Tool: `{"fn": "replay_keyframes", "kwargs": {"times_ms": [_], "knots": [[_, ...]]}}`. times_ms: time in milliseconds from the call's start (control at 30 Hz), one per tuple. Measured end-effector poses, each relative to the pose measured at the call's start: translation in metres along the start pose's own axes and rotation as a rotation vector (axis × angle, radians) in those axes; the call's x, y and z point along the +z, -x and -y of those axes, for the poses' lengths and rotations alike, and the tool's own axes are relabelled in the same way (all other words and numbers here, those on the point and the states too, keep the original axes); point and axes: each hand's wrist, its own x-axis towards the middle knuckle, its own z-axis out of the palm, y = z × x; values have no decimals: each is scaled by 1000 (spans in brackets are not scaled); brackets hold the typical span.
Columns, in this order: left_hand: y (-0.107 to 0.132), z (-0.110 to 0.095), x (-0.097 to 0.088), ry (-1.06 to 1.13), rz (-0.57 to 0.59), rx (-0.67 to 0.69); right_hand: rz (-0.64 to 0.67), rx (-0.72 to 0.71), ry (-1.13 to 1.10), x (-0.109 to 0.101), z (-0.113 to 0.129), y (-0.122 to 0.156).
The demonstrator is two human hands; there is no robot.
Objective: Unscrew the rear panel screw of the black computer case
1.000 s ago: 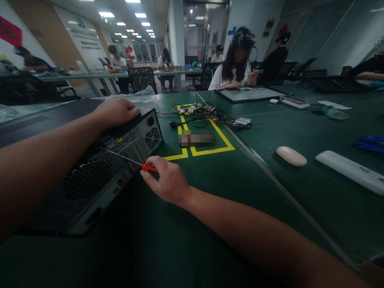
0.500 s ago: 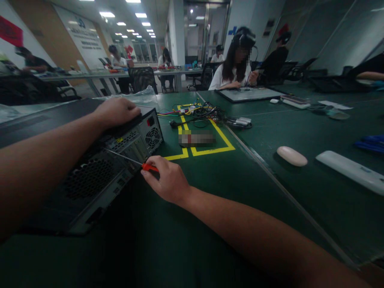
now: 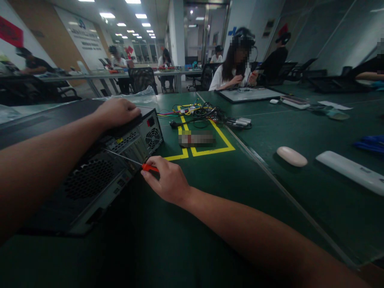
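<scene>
A black computer tower case (image 3: 45, 124) lies on its side on the left, its rear panel with a round fan grille and honeycomb vent facing right. My left hand (image 3: 117, 112) lies on its upper face, fingers curled down at the rear edge. In my right hand (image 3: 168, 180) is a screwdriver (image 3: 150, 168), its orange handle pinched between thumb and fingers. The thin metal shaft slants up and left to the rear panel. Its tip is at a shadowed spot below my left forearm; what it touches I cannot make out.
Behind the case lies clear plastic wrap (image 3: 135, 94). Tangled cables (image 3: 207, 114) and a blurred-out object (image 3: 198, 139) lie around yellow tape (image 3: 216, 151). To the right are a pale oval case (image 3: 292, 156) and a long white device (image 3: 351, 170). A co-worker (image 3: 234, 72) sits across the table.
My left hand stays put on the case, and my right hand keeps the screwdriver in nearly the same place. The co-worker's hands across the table have shifted slightly.
</scene>
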Motion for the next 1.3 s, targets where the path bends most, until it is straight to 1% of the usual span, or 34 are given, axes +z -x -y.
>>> {"fn": "replay_keyframes", "kwargs": {"times_ms": [233, 400, 600, 800, 1033, 1167, 1300], "knots": [[0, -2, -1, -27, 4, -6, 7, 10, -6, -1, 1, 0], [1, -3, -1, -1, 22, -42, 13, 16, -9, -2, 1, 0], [2, -5, -2, -18, 10, -24, 14, 21, -3, -1, 1, 0], [0, -1, 0, -29, -1, -7, 13, 21, -2, -1, 1, 0], [1, -3, -3, -23, 35, -21, 18, 27, -1, -2, 1, 0], [1, -3, -3, -7, 34, -32, 22, 36, -3, -2, 2, 0], [0, -1, -2, -15, 25, -13, 23, 45, 0, -2, 3, 0]]}}
